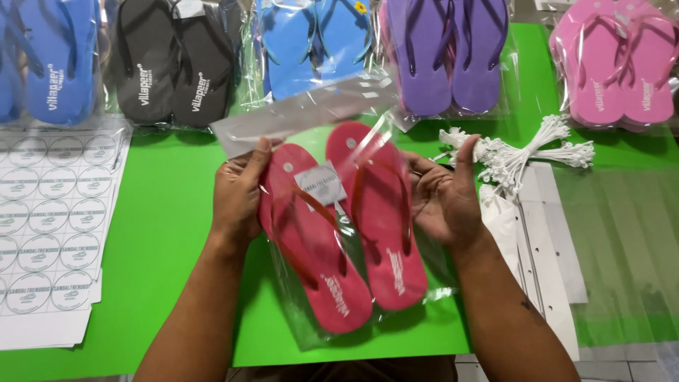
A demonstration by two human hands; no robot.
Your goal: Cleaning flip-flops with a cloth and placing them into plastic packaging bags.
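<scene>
A pair of red flip-flops [378,212] lies inside a clear plastic bag [304,113] above the green table [170,212]. A small white tag [320,184] sits on the straps. My left hand [237,194] grips the bag's left side, thumb on the left sandal. My right hand [442,194] holds the right side of the bag beside the right sandal, thumb raised. The bag's open top flap sticks up and away from me.
Bagged flip-flop pairs line the far edge: blue [53,60], black [173,60], light blue [315,42], purple [445,53], pink [619,64]. Sheets of round white stickers [49,226] lie at left. White tag fasteners [516,152] and empty clear bags [608,240] lie at right.
</scene>
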